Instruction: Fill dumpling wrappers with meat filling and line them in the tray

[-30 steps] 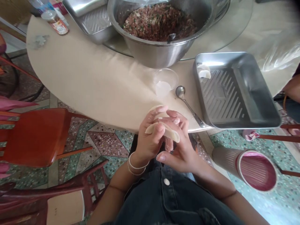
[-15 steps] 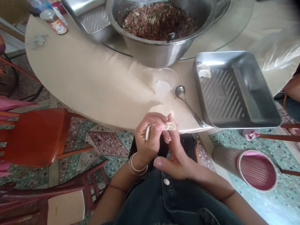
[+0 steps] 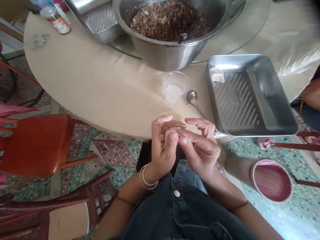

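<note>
My left hand [image 3: 162, 146] and my right hand [image 3: 200, 146] meet at the table's near edge, both pinched around a small pale dumpling [image 3: 170, 131]. Only a bit of the dough shows between the fingertips. A stack of round wrappers [image 3: 172, 115] lies on the table just beyond my fingers. A metal spoon [image 3: 197, 105] rests to the right of them, its handle running under my right fingers. A small clear cup [image 3: 175, 86] with white liquid stands behind. The big steel bowl [image 3: 160, 50] holds minced filling [image 3: 170, 20].
A steel tray [image 3: 252, 96] at the right holds two folded dumplings [image 3: 217, 75] in its far left corner. A second tray [image 3: 100, 23] and a jar [image 3: 55, 18] sit at the back left. Red wooden chairs [image 3: 37, 143] stand left, a pink bin [image 3: 265, 175] lower right, another person's arm [image 3: 310, 93] far right.
The open wrapper with filling has been folded shut into a small bundle. My right fingers have come over the top of it, and both hands have shifted slightly right and closer together.
</note>
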`<state>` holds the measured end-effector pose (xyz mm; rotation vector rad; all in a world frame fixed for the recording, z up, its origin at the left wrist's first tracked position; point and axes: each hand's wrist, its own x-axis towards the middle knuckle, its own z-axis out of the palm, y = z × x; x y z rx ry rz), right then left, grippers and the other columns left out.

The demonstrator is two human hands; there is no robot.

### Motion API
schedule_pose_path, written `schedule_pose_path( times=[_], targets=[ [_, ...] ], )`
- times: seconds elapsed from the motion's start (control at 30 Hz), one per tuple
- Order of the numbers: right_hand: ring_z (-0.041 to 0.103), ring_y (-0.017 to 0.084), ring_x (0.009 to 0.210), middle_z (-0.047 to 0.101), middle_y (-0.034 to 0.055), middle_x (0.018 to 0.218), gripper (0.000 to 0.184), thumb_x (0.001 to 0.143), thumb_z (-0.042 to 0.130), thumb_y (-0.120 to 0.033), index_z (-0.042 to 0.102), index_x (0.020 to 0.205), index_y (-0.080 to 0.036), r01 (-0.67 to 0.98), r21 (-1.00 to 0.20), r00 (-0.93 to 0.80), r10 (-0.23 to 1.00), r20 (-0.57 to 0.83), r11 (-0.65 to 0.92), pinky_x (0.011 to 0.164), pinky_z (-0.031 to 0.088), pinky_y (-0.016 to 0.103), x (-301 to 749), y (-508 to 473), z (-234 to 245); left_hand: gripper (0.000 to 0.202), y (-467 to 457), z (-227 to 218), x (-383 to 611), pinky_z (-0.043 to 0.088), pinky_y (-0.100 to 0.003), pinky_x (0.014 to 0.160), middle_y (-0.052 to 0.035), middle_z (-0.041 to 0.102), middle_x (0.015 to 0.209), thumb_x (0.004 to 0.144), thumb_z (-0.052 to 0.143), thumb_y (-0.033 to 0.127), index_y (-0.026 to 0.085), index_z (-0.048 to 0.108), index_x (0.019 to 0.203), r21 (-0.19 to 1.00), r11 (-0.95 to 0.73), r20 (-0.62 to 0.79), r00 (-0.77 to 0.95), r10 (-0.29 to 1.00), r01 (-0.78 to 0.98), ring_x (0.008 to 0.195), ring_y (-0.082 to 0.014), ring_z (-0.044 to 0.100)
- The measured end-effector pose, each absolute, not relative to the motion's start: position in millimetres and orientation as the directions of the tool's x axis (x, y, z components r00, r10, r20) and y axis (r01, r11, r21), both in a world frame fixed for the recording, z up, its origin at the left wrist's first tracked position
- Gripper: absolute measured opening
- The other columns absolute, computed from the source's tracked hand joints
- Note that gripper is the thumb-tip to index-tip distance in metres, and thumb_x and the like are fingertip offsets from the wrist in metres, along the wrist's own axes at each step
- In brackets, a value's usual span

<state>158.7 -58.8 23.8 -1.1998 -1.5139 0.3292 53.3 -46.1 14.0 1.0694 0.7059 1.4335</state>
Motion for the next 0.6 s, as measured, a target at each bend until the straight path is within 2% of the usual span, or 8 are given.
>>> schedule_pose_path(
  times=[0.1,0.17,0.23,0.3,0.37,0.43,0.5,0.6],
  targets=[
    [0.055,0.02,0.101,0.064,-0.0005,0.095,0.02,0.084,0.064,-0.017,0.072,0.096,-0.031,0.609,-0.645,0.174,0.716,0.676,0.461,0.09,0.045,0.042,159.5,-56.9,22.2,0.031,-50.3,21.2,53.9,0.054,-0.034,0.094,-0.0045,0.065,0.119,0.097,0.046,0.045,0.029,0.048,0.122,0.824,0.043,0.067,0.172,0.983,-0.565,0.11,-0.0169,0.064],
    [0.054,0.019,0.099,0.064,-0.0012,0.088,0.017,0.085,0.063,-0.017,0.071,0.094,-0.03,0.626,-0.628,0.223,0.666,0.712,0.462,0.088,0.045,0.04,160.4,-56.2,20.1,0.036,-50.4,28.5,53.3,0.055,-0.036,0.093,-0.0059,0.064,0.124,0.095,0.045,0.051,0.028,0.05,0.121,0.681,0.318,-0.109,0.339,0.935,-0.659,0.115,-0.0195,0.063],
    [0.054,0.019,0.099,0.063,-0.0015,0.088,0.015,0.086,0.063,-0.019,0.071,0.093,-0.03,0.631,-0.628,0.243,0.652,0.718,0.457,0.09,0.044,0.04,162.7,-55.6,18.4,0.041,-46.8,35.1,52.1,0.055,-0.038,0.094,-0.0084,0.067,0.119,0.095,0.042,0.053,0.022,0.054,0.12,0.508,0.562,-0.272,0.497,0.824,-0.653,0.114,-0.0224,0.064],
    [0.053,0.019,0.103,0.065,-0.0015,0.094,0.014,0.088,0.063,-0.024,0.071,0.097,-0.032,0.629,-0.636,0.197,0.7,0.686,0.446,0.093,0.043,0.042,166.8,-55.4,17.9,0.041,-41.1,39.2,50.6,0.054,-0.037,0.095,-0.0096,0.07,0.11,0.098,0.038,0.046,0.016,0.06,0.114,0.39,0.666,-0.379,0.548,0.746,-0.636,0.11,-0.0226,0.066],
    [0.054,0.021,0.107,0.066,-0.0003,0.105,0.026,0.088,0.062,-0.037,0.067,0.113,-0.036,0.62,-0.638,0.1,0.761,0.641,0.457,0.094,0.042,0.044,172.6,-56.0,17.9,0.037,-36.5,40.8,49.1,0.055,-0.032,0.093,-0.0075,0.073,0.102,0.099,0.036,0.034,0.013,0.066,0.105,0.337,0.663,-0.401,0.535,0.744,-0.669,0.1,-0.0185,0.07],
    [0.055,0.022,0.109,0.065,0.0015,0.113,0.044,0.085,0.064,-0.045,0.059,0.129,-0.038,0.615,-0.615,0.031,0.764,0.644,0.494,0.093,0.044,0.045,179.5,-57.7,17.4,0.036,-35.2,41.5,47.3,0.057,-0.025,0.087,-0.0045,0.074,0.1,0.1,0.036,0.027,0.014,0.069,0.103,0.321,0.63,-0.344,0.533,0.773,-0.707,0.092,-0.0134,0.071],
    [0.055,0.023,0.109,0.066,0.001,0.112,0.046,0.082,0.069,-0.038,0.059,0.128,-0.04,0.634,-0.566,0.034,0.711,0.702,0.528,0.091,0.046,0.044,186.5,-59.7,16.5,0.034,-37.2,42.7,45.3,0.057,-0.019,0.084,-0.0029,0.074,0.105,0.1,0.038,0.025,0.016,0.071,0.105,0.342,0.607,-0.263,0.547,0.795,-0.717,0.095,-0.0116,0.07],
    [0.055,0.021,0.108,0.067,-0.0016,0.101,0.037,0.082,0.07,-0.024,0.067,0.114,-0.042,0.671,-0.478,0.028,0.625,0.78,0.567,0.089,0.046,0.04,195.4,-60.0,17.5,0.03,-42.4,46.1,42.4,0.055,-0.016,0.088,-0.0012,0.072,0.115,0.098,0.042,0.022,0.02,0.071,0.109,0.42,0.571,-0.177,0.554,0.814,-0.706,0.112,-0.0122,0.066]
  ],
)
